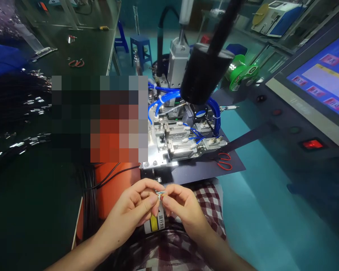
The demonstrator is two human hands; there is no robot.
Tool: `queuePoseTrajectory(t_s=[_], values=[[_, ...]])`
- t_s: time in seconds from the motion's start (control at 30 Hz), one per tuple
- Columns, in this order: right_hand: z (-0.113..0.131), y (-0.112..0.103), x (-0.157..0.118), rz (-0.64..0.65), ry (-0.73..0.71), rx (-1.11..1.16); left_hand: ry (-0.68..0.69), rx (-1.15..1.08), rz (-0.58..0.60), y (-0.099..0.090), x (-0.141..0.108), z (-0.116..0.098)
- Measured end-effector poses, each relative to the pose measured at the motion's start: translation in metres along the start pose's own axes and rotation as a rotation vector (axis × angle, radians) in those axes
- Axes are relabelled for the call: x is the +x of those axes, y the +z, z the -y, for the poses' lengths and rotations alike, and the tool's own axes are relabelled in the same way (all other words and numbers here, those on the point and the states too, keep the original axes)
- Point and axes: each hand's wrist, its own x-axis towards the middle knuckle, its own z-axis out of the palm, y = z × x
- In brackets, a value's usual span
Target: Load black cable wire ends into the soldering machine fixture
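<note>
Close in front of my lap, my left hand (138, 201) and my right hand (185, 203) meet, thumbs and forefingers pinched together. Between the fingertips run several thin coloured wires (160, 193), one yellowish and others pale. Each hand grips these wires; their ends are partly covered by my fingers. Just below the hands shows a white and yellow label (155, 222) with printed characters. A metal machine (183, 146) with small cylinders and blue air tubes (169, 94) stands right beyond my fingertips.
Red-handled scissors (225, 162) lie on the dark plate at the machine's right. A black nozzle (205, 73) hangs over the machine. On the left, black cables (89, 203) drape beside an orange surface (115, 188). A control screen (322, 81) and a green spool (243, 73) stand at right.
</note>
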Motion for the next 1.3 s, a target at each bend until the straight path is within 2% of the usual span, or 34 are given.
queuePoseTrajectory(t_s=[0.13, 0.37, 0.63, 0.87, 1.13, 1.3], values=[[-0.004, 0.007, -0.004, -0.064, -0.073, -0.065, -0.002, 0.058, -0.046, 0.003, -0.001, -0.001], [-0.007, 0.01, -0.005, -0.095, -0.038, -0.078, 0.027, 0.117, -0.098, 0.005, -0.004, -0.006], [0.003, 0.013, -0.007, -0.119, -0.172, -0.323, -0.112, 0.083, -0.211, 0.008, -0.004, -0.008], [0.001, 0.013, -0.009, -0.138, -0.185, -0.355, -0.102, -0.064, -0.224, 0.01, -0.005, -0.005], [0.0, 0.015, -0.009, -0.15, -0.164, -0.351, -0.067, -0.074, -0.178, 0.011, -0.006, -0.003], [-0.004, 0.022, -0.007, -0.177, -0.22, -0.37, 0.005, -0.081, -0.207, 0.014, -0.004, 0.001]])
